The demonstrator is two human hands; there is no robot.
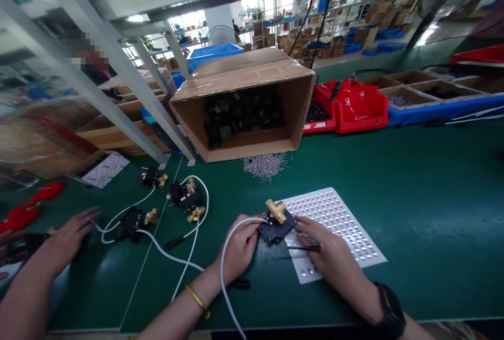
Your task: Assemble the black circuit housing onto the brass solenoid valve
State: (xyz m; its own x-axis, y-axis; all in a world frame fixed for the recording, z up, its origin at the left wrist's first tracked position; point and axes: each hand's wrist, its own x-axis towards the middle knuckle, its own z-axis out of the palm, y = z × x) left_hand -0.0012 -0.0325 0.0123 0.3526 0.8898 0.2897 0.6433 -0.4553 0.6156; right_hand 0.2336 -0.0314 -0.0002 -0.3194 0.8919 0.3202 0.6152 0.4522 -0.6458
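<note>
A: Valve body [277, 220], black block with a brass tee on top, sits just near of the middle of the green bench [413, 172], pinched between both hands

B: How are the fingers?

A: The left hand [239, 248] curls around the block's left side and the white tube [224, 271] that runs from it, probably to keep it from turning. The right hand [329, 253] has fingertips on the block's right edge and grips a thin dark tool [303, 248] that lies across the white perforated tray [338, 224]

B: Why is the tray there?

A: It lies touching the block on the right, so small parts seem close to the working fingers

B: Room to move?

A: Open bench to the right and far right. Left is crowded: three more valve assemblies [185, 198] with looping tubes, and another person's hand [73, 232] flat on the bench. The tipped cardboard box [244, 109] and a scatter of small pins [265, 164] block the far side. The bench edge runs close under the wrists
</note>
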